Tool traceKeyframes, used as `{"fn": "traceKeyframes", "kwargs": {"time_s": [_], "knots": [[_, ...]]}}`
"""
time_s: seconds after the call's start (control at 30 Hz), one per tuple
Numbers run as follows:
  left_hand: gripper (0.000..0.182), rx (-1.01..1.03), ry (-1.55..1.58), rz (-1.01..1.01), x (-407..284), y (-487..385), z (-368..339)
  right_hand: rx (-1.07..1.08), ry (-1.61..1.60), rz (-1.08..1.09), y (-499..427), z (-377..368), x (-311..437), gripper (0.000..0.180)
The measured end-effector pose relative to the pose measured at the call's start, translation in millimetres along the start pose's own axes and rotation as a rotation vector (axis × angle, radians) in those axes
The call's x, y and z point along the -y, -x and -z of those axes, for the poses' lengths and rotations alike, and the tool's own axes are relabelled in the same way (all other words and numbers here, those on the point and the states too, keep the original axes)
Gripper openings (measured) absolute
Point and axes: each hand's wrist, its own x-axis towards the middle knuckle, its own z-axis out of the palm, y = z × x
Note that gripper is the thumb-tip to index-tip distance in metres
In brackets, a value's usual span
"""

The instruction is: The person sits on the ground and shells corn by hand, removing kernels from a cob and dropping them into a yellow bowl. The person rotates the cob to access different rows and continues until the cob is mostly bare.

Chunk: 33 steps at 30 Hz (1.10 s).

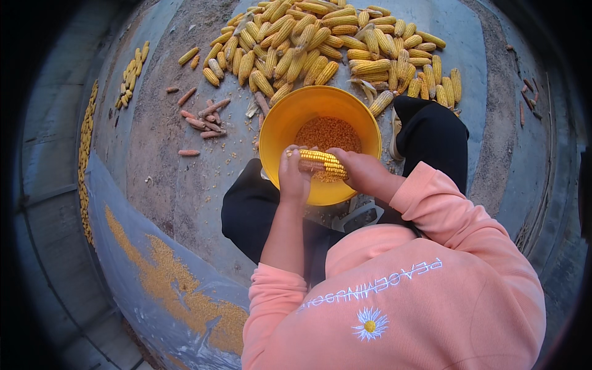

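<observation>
Over a yellow plastic bucket (323, 196) I hold a partly shelled ear of corn (319, 162) in both hands. My left hand (295, 173) grips its left end, and my right hand (358, 169) is closed around the right end. Yellow kernels still cover the top and right of the ear, while a strip of reddish cob is bare along its lower left side. Loose corn kernels (328, 134) lie in the bottom of the bucket, which stands between my knees.
Beyond the bucket lies a large heap of corn ears (296, 41). Bare cobs (208, 120) are scattered on the ground to its left. At the lower left, kernels (175, 277) are spread on a plastic sheet (134, 208). More ears (134, 74) lie at the far left.
</observation>
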Motion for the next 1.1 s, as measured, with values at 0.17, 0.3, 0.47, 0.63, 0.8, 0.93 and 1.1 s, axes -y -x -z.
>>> {"fn": "traceKeyframes", "kwargs": {"time_s": [0.17, 0.3, 0.47, 0.63, 0.8, 0.93, 1.1], "knots": [[0.020, 0.014, -0.008, -0.021, 2, 0, 2, 0.016, -0.004, -0.013, 0, 0, -1, 0.054], [0.022, 0.021, 0.169, 0.058, -2, 0, 3, 0.040, 0.014, -0.032, -1, 3, 1, 0.054], [0.022, -0.044, 0.014, 0.045, -1, 1, -4, 0.072, 0.025, -0.051, -1, 4, 4, 0.057], [0.021, -0.042, -0.065, 0.006, -1, 2, -5, 0.078, 0.006, -0.051, -1, 3, 3, 0.058], [0.025, -0.015, -0.032, -0.019, -1, 1, -3, 0.066, -0.011, -0.049, -3, 4, 3, 0.058], [0.027, -0.017, -0.004, -0.009, -3, 2, -4, 0.063, -0.009, -0.048, -2, 6, 4, 0.058], [0.021, -0.103, -0.036, 0.043, -4, 2, -7, 0.095, 0.017, -0.051, -2, 6, 5, 0.059]]}}
